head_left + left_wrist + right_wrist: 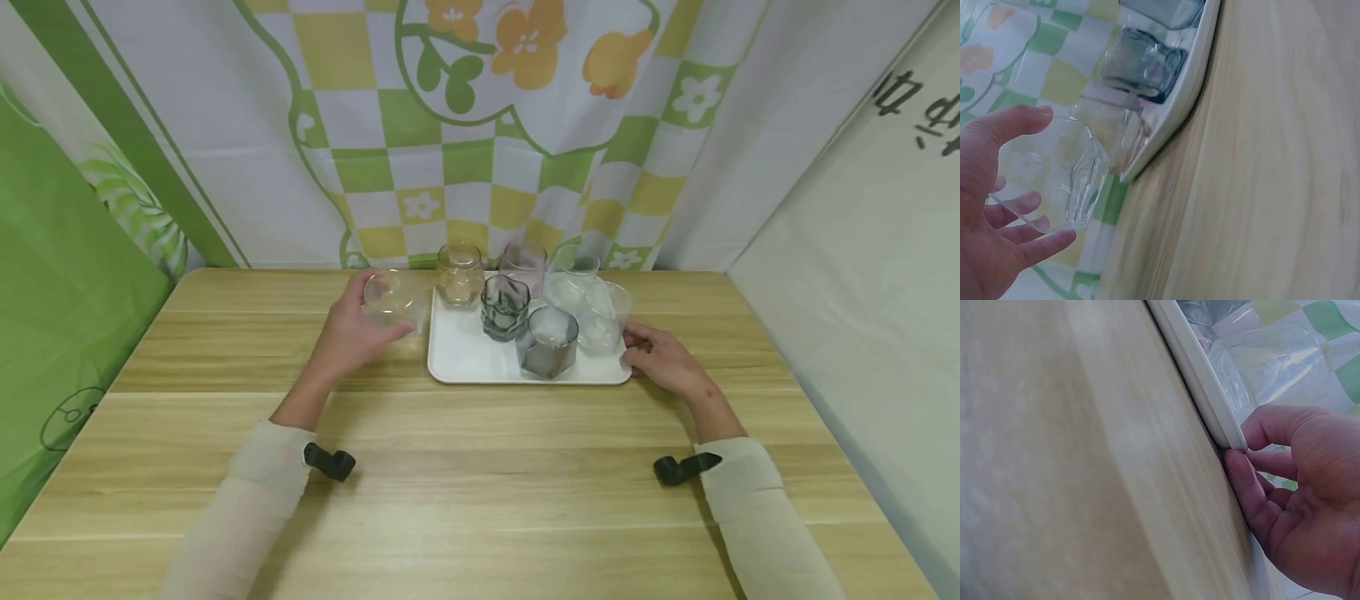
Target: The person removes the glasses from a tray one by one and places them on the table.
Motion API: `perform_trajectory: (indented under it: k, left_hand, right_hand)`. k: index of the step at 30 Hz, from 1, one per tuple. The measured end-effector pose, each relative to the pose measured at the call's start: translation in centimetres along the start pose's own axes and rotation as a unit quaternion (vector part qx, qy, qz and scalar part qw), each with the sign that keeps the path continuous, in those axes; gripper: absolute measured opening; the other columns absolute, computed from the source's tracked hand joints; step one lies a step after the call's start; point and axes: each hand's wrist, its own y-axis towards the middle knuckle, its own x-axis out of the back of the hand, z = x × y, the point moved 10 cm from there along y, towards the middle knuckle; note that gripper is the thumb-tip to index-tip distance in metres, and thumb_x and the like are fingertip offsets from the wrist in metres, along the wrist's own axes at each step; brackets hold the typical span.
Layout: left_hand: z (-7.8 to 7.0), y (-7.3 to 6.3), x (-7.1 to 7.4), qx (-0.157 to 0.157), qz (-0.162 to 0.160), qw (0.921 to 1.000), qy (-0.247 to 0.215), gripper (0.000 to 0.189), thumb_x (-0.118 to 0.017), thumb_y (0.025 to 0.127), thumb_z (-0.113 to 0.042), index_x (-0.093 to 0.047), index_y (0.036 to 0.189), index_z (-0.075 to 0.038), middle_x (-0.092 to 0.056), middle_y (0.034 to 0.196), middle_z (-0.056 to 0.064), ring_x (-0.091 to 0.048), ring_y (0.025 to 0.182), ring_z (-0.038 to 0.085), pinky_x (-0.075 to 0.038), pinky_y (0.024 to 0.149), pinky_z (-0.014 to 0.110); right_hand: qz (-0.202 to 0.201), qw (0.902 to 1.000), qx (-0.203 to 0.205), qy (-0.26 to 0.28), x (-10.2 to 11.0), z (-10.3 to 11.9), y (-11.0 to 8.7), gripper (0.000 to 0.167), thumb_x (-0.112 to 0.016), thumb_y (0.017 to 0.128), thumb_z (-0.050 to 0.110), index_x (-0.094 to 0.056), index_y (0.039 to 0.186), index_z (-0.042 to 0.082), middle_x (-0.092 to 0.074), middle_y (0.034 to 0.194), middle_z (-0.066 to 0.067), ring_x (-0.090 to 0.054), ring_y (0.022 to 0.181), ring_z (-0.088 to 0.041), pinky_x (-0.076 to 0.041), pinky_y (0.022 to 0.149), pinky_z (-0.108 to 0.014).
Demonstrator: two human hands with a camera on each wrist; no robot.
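Note:
In the head view my left hand (348, 329) holds a clear drinking glass (393, 300) by its sides, just left of the white tray (472, 362). The left wrist view shows the thumb on one side of this faceted glass (1060, 175) and the fingers around the other. At the tray's right edge is my right hand (663, 358). In the right wrist view its thumb and fingers pinch the tray's rim (1207, 381) near a corner. Beside those fingers, a clear glass (603, 321) stands on the tray.
The tray also bears an amber glass (460, 275), a pink glass (523, 265), a wavy dark grey glass (505, 308), a grey faceted glass (547, 346) and another clear glass (572, 275). A patterned curtain (420, 158) hangs behind the wooden table (480, 483).

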Motion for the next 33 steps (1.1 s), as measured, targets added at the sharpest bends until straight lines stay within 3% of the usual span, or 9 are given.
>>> perform_trajectory:
  k: [15, 23, 27, 33]
  left_hand:
    - [3.3, 0.2, 7.2, 0.059, -0.038, 0.996, 0.055, 0.096, -0.088, 0.084, -0.03, -0.029, 0.155, -0.006, -0.047, 0.148, 0.022, -0.046, 0.133, 0.045, -0.042, 0.104, 0.06]
    - [5.3, 0.6, 10.7, 0.083, -0.077, 0.9912, 0.069, 0.102, -0.087, 0.085, -0.034, -0.022, 0.158, -0.005, -0.045, 0.15, 0.026, -0.043, 0.135, 0.047, -0.038, 0.106, 0.061]
    - [6.3, 0.6, 12.1, 0.094, -0.092, 0.9878, 0.083, 0.101, -0.085, 0.086, -0.034, -0.02, 0.158, -0.006, -0.044, 0.15, 0.027, -0.042, 0.134, 0.048, -0.037, 0.106, 0.062]
    - [8.2, 0.4, 14.4, 0.124, -0.136, 0.9802, 0.075, 0.1, -0.085, 0.087, -0.03, -0.02, 0.159, -0.005, -0.04, 0.153, 0.027, -0.041, 0.135, 0.048, -0.036, 0.11, 0.06]
  right_hand:
    - [-0.009, 0.9999, 0.008, 0.008, -0.1, 0.3, 0.0, 0.066, -0.059, 0.094, 0.001, -0.035, 0.153, -0.012, -0.051, 0.13, -0.025, -0.055, 0.099, -0.021, -0.057, 0.072, -0.026]
    - [-0.006, 0.9999, 0.004, -0.009, 0.1, 0.1, 0.0, 0.064, -0.06, 0.095, 0.002, -0.036, 0.153, -0.012, -0.052, 0.133, -0.028, -0.056, 0.102, -0.024, -0.056, 0.073, -0.025]
    - [-0.006, 1.0, 0.005, -0.001, -0.1, -0.1, 0.1, 0.065, -0.06, 0.095, 0.002, -0.036, 0.153, -0.011, -0.052, 0.132, -0.026, -0.055, 0.098, -0.019, -0.056, 0.073, -0.024]
    - [-0.008, 0.9999, 0.004, 0.005, -0.1, -0.1, 0.2, 0.064, -0.06, 0.094, 0.001, -0.036, 0.153, -0.011, -0.052, 0.132, -0.026, -0.055, 0.097, -0.018, -0.056, 0.072, -0.025]
